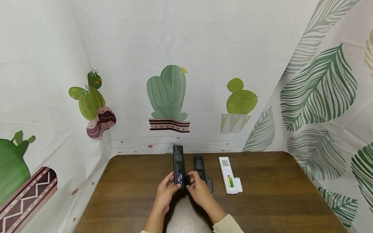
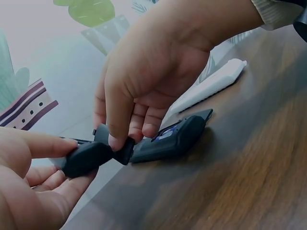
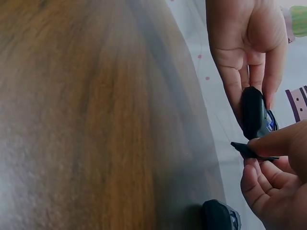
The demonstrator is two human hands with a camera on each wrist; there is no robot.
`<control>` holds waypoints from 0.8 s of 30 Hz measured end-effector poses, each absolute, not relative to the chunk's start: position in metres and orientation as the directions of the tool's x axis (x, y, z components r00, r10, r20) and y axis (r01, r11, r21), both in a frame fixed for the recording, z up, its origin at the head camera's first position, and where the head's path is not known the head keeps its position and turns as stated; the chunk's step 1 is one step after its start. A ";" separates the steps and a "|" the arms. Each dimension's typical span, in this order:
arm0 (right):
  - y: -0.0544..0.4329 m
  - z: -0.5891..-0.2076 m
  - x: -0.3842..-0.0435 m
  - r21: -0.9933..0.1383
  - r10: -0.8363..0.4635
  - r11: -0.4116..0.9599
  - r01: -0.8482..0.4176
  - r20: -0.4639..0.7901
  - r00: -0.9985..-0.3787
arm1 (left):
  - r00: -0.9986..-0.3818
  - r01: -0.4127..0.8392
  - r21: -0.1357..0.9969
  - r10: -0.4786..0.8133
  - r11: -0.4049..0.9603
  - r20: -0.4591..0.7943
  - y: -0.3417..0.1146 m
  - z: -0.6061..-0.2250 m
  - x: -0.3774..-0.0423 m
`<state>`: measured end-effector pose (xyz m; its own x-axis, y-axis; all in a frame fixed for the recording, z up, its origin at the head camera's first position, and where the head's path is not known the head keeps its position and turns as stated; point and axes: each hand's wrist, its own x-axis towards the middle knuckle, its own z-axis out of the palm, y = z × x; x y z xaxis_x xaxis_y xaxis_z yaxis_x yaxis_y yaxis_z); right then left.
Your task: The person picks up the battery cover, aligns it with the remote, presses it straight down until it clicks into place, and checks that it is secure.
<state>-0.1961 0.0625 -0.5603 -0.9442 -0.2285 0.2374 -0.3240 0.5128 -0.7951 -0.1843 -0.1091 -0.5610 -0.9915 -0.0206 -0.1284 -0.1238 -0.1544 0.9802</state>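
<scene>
My left hand [image 1: 166, 192] grips the lower end of a black remote control [image 1: 178, 158], back side facing me, with its battery bay uncovered. Blue batteries [image 1: 180, 177] sit in that bay. Between thumb and fingers, my right hand [image 1: 200, 191] pinches a small black battery cover [image 1: 187, 180] right beside the remote's lower right edge. In the right wrist view the cover [image 3: 247, 151] is tilted just off the remote's end [image 3: 253, 112]. The left wrist view shows the right thumb pressed on the cover [image 2: 123, 151] near the held remote [image 2: 86, 159].
A second black remote [image 1: 199, 165] lies behind my right hand, a dark grey cover [image 1: 210, 185] at its side. Farther right is a white remote [image 1: 224, 165] with green-yellow batteries [image 1: 230, 182] and a white cover [image 1: 238, 184]. The brown wooden table [image 1: 271, 194] meets a printed cloth backdrop [image 1: 204, 97].
</scene>
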 end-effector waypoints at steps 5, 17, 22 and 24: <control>0.065 -0.557 -0.195 -0.828 -0.215 0.485 -0.280 0.197 -0.957 | -0.993 -0.121 0.974 0.015 -0.193 -0.120 -0.107 -0.562 -0.185; 0.071 -0.558 -0.194 -0.848 -0.193 0.453 -0.275 0.208 -0.959 | -0.992 -0.124 0.968 0.038 -0.218 -0.119 -0.103 -0.566 -0.185; 0.074 -0.557 -0.194 -0.843 -0.174 0.453 -0.291 0.236 -0.956 | -0.992 -0.124 0.968 0.047 -0.219 -0.116 -0.101 -0.569 -0.184; 0.076 -0.556 -0.195 -0.845 -0.167 0.452 -0.287 0.235 -0.957 | -0.991 -0.133 0.965 0.050 -0.225 -0.125 -0.100 -0.569 -0.184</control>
